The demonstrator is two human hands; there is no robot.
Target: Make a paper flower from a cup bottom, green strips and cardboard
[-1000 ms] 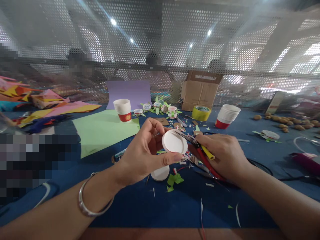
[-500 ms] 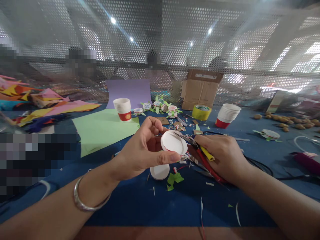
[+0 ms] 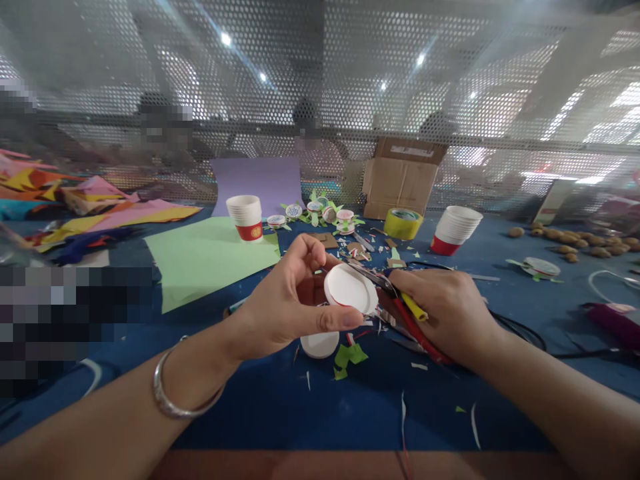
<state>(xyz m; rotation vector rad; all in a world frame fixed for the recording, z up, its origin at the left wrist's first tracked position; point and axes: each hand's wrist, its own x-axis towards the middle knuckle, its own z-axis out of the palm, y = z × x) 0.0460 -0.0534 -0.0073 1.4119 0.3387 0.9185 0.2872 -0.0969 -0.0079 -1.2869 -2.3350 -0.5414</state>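
My left hand point(image 3: 295, 293) pinches a round white paper cup bottom point(image 3: 351, 289) between thumb and fingers, its shallow rim edged with a little red. In my right hand point(image 3: 443, 307) is a pair of scissors point(image 3: 411, 327) with red and yellow handles. The blades reach the far right rim of the cup bottom, partly hidden behind it and my fingers. Another white cup bottom point(image 3: 320, 345) lies on the blue table just below my left hand. Beside it are green paper scraps point(image 3: 349, 359).
Two stacks of paper cups, a left stack point(image 3: 245, 217) and a right stack point(image 3: 456, 230), stand farther back. Near them are yellow tape point(image 3: 403, 223), small paper turtles point(image 3: 320, 210) and a cardboard box point(image 3: 403, 177). Light green paper point(image 3: 210, 257) lies left; walnut-like brown pieces point(image 3: 590, 243) lie right.
The cup bottom has turned and tilted slightly in my left hand, shifting a little right and down. The scissors stay at its rim, nearly in the same place.
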